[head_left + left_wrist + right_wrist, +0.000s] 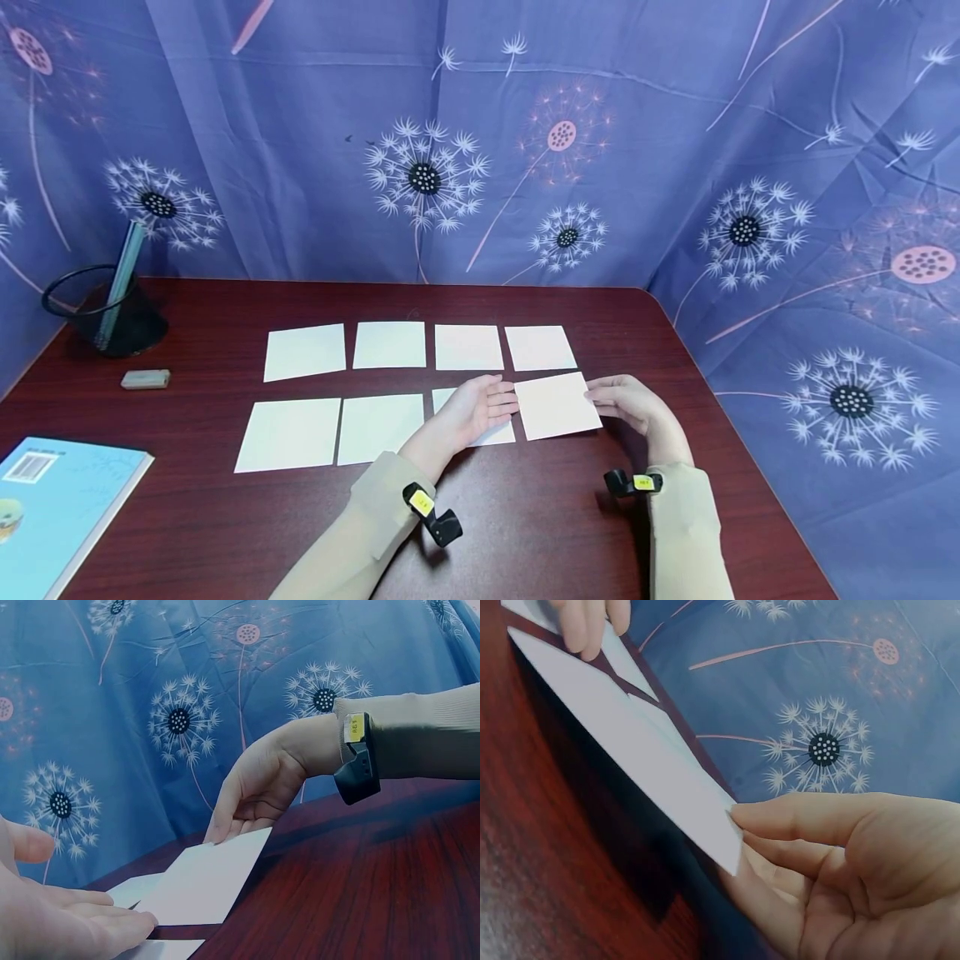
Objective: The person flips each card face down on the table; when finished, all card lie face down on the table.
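My right hand (pixel 637 404) pinches a blank white card (pixel 558 406) at its right edge, thumb on top and fingers beneath. In the right wrist view the card (pixel 637 742) is tilted and raised off the table, with a dark shadow under it. My left hand (pixel 476 408) lies palm-up at the card's left edge, its fingers extended and relaxed. Below that hand, another white card (pixel 495 435) in the front row is partly hidden. To its left lie two more front-row cards, one nearer (pixel 381 429) and one farther off (pixel 288 435).
Behind runs a back row of white cards (pixel 468 347) on the dark red table (pixel 525 533). At left stand a black mesh pen holder (pixel 142 321), a small eraser-like block (pixel 146 379) and a blue book (pixel 82 492). A blue dandelion-print curtain (pixel 315 167) closes off the back and right.
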The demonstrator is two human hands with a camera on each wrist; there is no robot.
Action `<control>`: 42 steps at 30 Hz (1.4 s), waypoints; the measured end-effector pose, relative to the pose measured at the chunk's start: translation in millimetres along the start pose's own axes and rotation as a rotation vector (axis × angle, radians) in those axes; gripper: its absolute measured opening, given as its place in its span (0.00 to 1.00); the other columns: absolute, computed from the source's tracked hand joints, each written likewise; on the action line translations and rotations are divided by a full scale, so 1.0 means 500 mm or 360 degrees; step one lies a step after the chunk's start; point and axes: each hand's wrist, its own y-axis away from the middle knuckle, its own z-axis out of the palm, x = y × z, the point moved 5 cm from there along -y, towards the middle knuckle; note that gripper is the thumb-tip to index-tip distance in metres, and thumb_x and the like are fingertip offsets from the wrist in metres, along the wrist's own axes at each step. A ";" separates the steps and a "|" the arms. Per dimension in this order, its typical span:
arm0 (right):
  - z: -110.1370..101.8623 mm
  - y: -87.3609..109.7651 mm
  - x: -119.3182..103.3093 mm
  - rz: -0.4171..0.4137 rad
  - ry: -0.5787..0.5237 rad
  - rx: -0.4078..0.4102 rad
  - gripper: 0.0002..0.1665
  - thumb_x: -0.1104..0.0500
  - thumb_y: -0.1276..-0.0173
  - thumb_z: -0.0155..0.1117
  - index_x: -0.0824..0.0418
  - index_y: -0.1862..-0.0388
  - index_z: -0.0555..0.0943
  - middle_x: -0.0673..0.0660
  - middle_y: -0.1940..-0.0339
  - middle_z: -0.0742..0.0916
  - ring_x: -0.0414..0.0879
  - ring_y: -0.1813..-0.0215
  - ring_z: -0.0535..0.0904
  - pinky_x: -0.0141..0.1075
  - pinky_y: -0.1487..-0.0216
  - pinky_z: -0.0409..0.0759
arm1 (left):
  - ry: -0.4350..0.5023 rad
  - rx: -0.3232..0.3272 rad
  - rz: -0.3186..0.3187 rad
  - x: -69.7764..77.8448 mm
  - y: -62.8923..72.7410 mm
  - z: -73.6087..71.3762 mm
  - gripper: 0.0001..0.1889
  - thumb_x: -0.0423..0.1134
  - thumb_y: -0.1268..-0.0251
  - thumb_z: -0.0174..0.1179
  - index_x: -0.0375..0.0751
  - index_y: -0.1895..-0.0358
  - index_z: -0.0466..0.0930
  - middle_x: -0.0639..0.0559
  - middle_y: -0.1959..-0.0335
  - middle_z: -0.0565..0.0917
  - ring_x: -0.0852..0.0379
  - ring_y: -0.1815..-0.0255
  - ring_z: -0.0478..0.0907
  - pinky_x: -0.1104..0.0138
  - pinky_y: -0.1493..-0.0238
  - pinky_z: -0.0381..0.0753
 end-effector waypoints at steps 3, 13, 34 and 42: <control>0.000 0.000 -0.001 0.0003 0.0084 0.0013 0.29 0.67 0.32 0.56 0.88 0.39 0.65 0.48 0.63 0.87 0.32 0.61 0.83 0.27 0.55 0.84 | -0.0003 -0.0017 0.0004 0.000 -0.001 0.000 0.31 0.42 0.23 0.35 0.17 0.29 0.48 0.20 0.28 0.54 0.30 0.24 0.52 0.48 0.22 0.50; -0.011 0.004 0.003 0.0058 0.0176 0.0259 0.27 0.66 0.37 0.65 0.84 0.44 0.74 0.47 0.68 0.88 0.30 0.65 0.82 0.25 0.60 0.83 | -0.0007 -0.0022 0.0008 0.000 -0.001 0.000 0.31 0.42 0.23 0.35 0.17 0.29 0.48 0.20 0.28 0.55 0.30 0.25 0.53 0.48 0.22 0.50; -0.012 0.003 0.003 0.0083 0.0106 0.0338 0.24 0.66 0.37 0.66 0.83 0.47 0.76 0.46 0.74 0.88 0.32 0.71 0.83 0.24 0.64 0.83 | 0.0045 -0.0027 0.0008 0.000 -0.002 -0.008 0.30 0.41 0.21 0.33 0.19 0.28 0.51 0.23 0.28 0.57 0.33 0.25 0.56 0.50 0.22 0.52; 0.021 0.008 -0.032 -0.0003 0.0029 0.0267 0.25 0.65 0.35 0.66 0.81 0.45 0.76 0.43 0.72 0.87 0.34 0.68 0.83 0.25 0.60 0.83 | 0.0183 -0.0106 0.0069 0.023 0.007 -0.034 0.28 0.38 0.22 0.32 0.23 0.26 0.50 0.28 0.26 0.56 0.36 0.24 0.55 0.53 0.21 0.50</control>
